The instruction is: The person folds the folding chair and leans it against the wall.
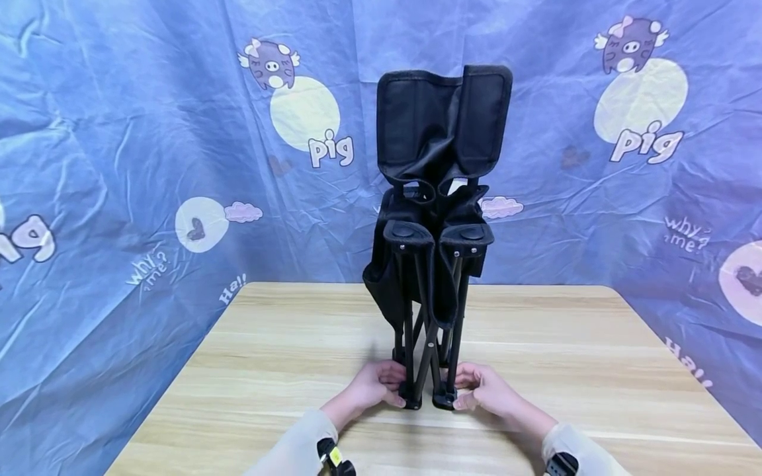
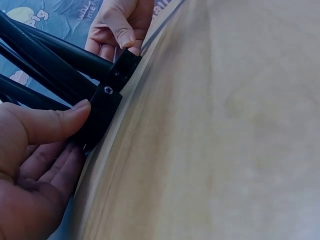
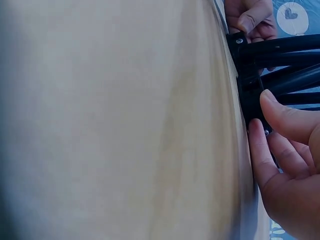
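Observation:
A black folding chair (image 1: 437, 231) stands upright on the table, mostly folded, its dark tube legs drawn together and crossing. Its fabric back rises in two padded panels, and the seat cloth sags between the legs. At the base, my left hand (image 1: 376, 383) pinches the front left foot (image 2: 102, 117) between thumb and fingers. My right hand (image 1: 485, 391) holds the front right foot (image 3: 251, 95) the same way, thumb on top in the right wrist view. A narrow gap separates the two front feet. The rear feet are partly hidden behind the front legs.
The light wood-grain table (image 1: 286, 344) spreads out on both sides of the chair. Behind it and along the sides hangs a blue cloth (image 1: 149, 132) printed with pigs and words. Both wrists wear dark bands, the right one (image 1: 561, 464) beside a pale sleeve.

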Demonstrator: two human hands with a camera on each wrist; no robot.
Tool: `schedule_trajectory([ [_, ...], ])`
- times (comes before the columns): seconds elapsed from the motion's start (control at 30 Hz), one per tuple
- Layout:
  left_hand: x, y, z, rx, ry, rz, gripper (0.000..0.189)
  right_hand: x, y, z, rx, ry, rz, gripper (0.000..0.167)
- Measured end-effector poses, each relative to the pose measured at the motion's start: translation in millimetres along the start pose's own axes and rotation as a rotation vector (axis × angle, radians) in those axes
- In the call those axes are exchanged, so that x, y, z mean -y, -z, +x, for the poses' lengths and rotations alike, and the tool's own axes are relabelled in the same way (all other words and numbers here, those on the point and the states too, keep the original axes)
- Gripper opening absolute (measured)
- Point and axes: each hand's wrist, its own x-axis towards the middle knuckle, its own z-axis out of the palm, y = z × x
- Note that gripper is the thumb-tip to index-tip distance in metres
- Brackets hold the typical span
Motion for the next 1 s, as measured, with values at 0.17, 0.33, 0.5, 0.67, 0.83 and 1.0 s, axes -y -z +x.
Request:
schedule_trajectory([
  [0.17,-2.3,0.6,4.2,-0.014,0.013,0.013,0.055,2.7,2.3,4.5,-0.022,-0.017,-0.023,0.04],
  [0.33,-3.8,1.1,8.4,-0.014,0.005,0.027,0.054,3.0,4.1,7.8,-0.012,0.008,-0.032,0.042],
  [0.5,-2.2,2.2,14.5,-0.022,0.006,0.034,0.054,1.6,6.1,11.5,-0.02,0.009,-0.034,0.042],
  [0.67,0.9,4.3,20.8,-0.033,-0.003,0.038,0.054,0.6,8.5,16.2,-0.034,-0.002,-0.043,0.042],
  [0.83,2.2,5.7,25.3,-0.037,-0.003,0.04,0.055,-0.9,10.9,19.8,-0.038,-0.008,-0.037,0.043],
  [1.0,3.1,7.0,29.2,-0.05,-0.007,0.036,0.054,-1.7,13.1,23.8,-0.044,-0.001,-0.027,0.044],
])
